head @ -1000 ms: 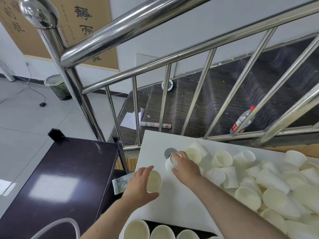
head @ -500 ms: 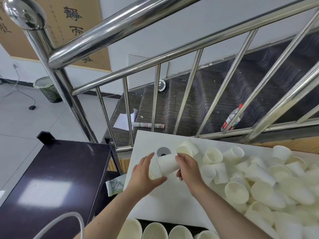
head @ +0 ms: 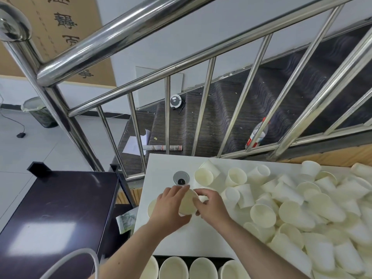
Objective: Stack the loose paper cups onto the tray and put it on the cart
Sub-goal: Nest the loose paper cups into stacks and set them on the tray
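Left hand: my left hand [head: 169,206] grips a paper cup [head: 188,202], fingers curled round its side.
Right hand: my right hand [head: 211,206] pinches the same cup's rim.
Cup: held just above the white desk [head: 161,166].
Loose cups: the pile [head: 302,208] lies on the desk's right half.
Tray: the dark tray [head: 171,257] at the near edge carries upright cups.
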